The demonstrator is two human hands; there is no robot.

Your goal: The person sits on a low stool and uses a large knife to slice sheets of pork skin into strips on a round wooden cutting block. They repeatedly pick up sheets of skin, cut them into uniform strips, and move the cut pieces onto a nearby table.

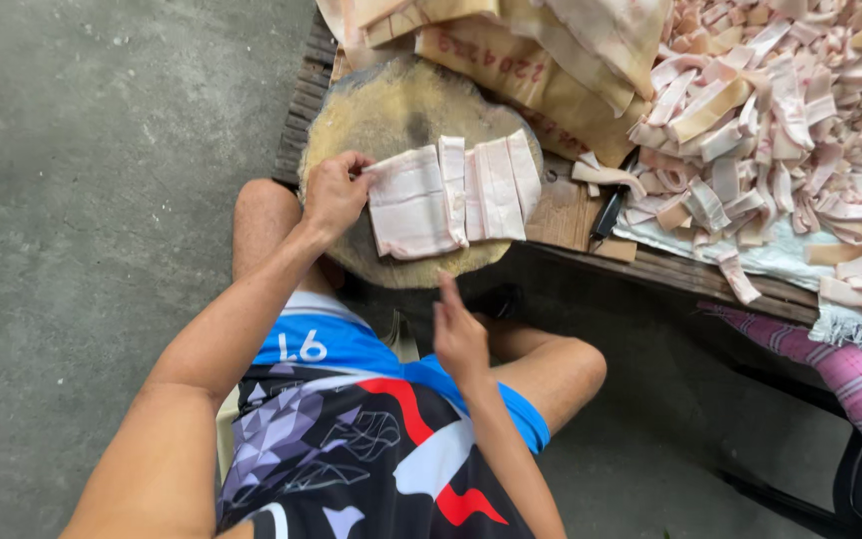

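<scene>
So the left hand (334, 192) is pinching the edge of the big slab of pork skin (411, 205) on the round chopping block (391, 105), which sits at the near end of the low wooden desk (561, 215). A few cut strips (496, 185) lie just beside the slab, touching it. The right hand (459, 334) is empty and loose, hanging over the lap, one finger up. The black-handled knife (606, 215) lies on the desk right of the block, next to the heap of cut pieces (770, 110). I'd say keep that slab flat and square, fingertips tucked back from the cut line, so the strips come out even.
</scene>
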